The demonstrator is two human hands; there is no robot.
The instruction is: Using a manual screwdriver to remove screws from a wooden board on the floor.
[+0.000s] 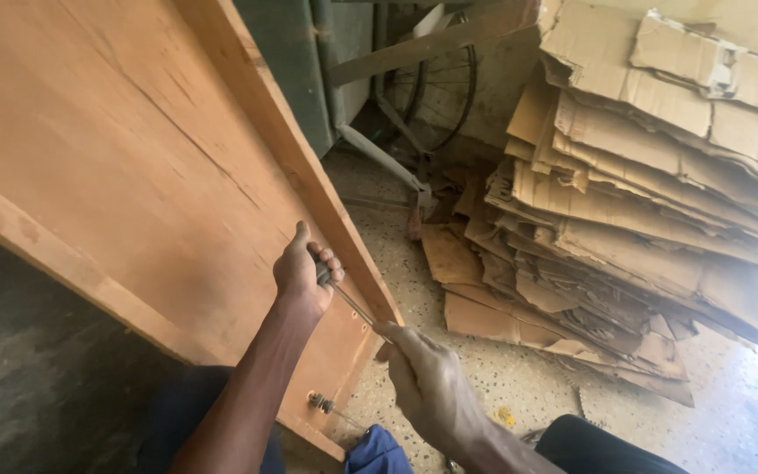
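Speckled floor (414,290), cardboard stack (651,184); both hands grip screwdriver (353,305) at wooden panel (133,158).

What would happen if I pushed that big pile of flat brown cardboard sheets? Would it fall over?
The stack of flattened brown cardboard sheets would probably slide and spill rather than tip whole: the sheets lie loose and uneven, edges sticking out. Single sheets look light and bendy, since many are creased and torn. The whole pile together likely feels heavy, being so many layers.
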